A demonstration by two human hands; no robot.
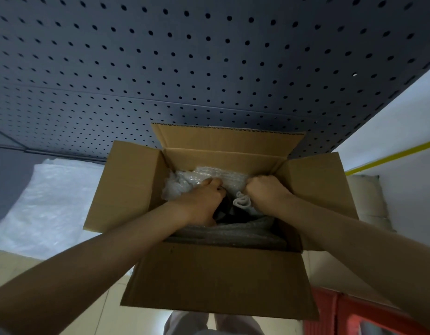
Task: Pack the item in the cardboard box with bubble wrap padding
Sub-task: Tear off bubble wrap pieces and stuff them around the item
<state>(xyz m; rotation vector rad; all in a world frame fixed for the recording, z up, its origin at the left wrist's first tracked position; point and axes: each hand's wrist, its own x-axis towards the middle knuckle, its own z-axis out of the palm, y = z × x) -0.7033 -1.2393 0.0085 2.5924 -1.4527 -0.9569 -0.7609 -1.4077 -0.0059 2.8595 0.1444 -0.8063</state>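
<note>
Both my hands are down in the cardboard box (216, 274): left hand (205, 197) and right hand (264, 189) each clutch bubble wrap (209, 176) at the far side. The dark item (224, 211) sits mid-box, partly padded. I judge covering and closing flaps remain.

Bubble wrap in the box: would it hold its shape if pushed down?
Probably not. The bubble wrap lies crumpled and folded around both hands, so it looks floppy. It likely weighs little and springs back somewhat, judging by its puffy bulges.
</note>
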